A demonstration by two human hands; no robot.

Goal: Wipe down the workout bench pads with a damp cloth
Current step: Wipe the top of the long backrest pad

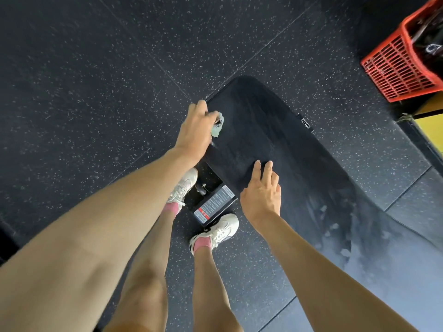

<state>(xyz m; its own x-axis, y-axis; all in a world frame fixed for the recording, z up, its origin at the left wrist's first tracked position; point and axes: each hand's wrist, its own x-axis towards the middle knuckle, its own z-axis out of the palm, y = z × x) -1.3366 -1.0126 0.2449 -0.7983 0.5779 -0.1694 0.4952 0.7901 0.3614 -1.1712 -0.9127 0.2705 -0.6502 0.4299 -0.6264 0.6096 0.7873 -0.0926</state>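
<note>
A black workout bench pad [268,130] runs from the middle of the view toward the lower right, with wet streaks and droplets on its near part. My left hand [195,130] grips a small pale green cloth [217,127] at the pad's left edge, near its far corner. Most of the cloth is hidden under the hand. My right hand [262,195] rests on the pad's near edge with its fingers straight and flat on the surface.
The bench's black base with a label plate [213,204] stands on the speckled rubber floor between my white shoes [215,232]. A red plastic crate [405,65] with dark items sits at the upper right, beside a yellow surface [431,123].
</note>
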